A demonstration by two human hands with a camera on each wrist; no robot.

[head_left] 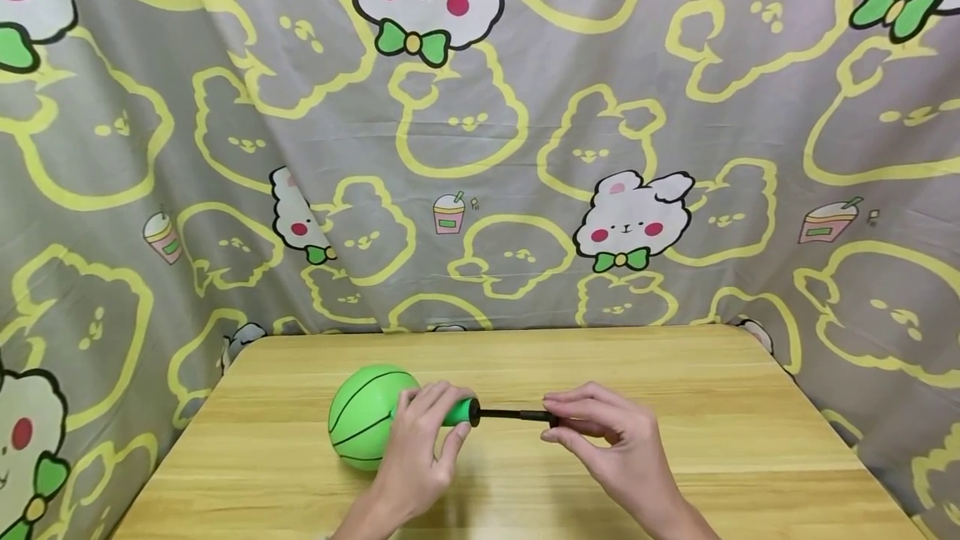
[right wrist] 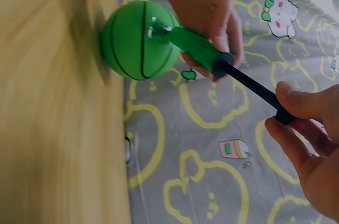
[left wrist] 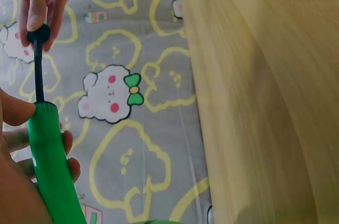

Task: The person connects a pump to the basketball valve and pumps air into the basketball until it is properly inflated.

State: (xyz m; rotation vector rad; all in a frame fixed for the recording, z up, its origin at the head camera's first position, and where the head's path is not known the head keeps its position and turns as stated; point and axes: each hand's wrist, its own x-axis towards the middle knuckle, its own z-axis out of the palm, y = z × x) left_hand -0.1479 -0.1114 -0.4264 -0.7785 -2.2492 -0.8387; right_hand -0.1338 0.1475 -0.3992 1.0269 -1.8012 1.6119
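A green ball [head_left: 363, 417] with black lines sits on the wooden table, left of centre. Joined to its side is a hand pump with a green barrel [right wrist: 197, 47] and a black rod drawn out of it. My left hand [head_left: 422, 450] grips the barrel, fingers wrapped round it. My right hand [head_left: 617, 444] pinches the black end knob [right wrist: 283, 116] of the rod between thumb and fingertips. In the left wrist view the barrel [left wrist: 52, 160] lies in the left hand's grasp, with only a sliver of the ball at the bottom edge.
The light wooden table [head_left: 750, 407] spreads out under both hands. A grey curtain [head_left: 480, 148] printed with yellow outlines and white bear faces hangs behind the table and along both sides.
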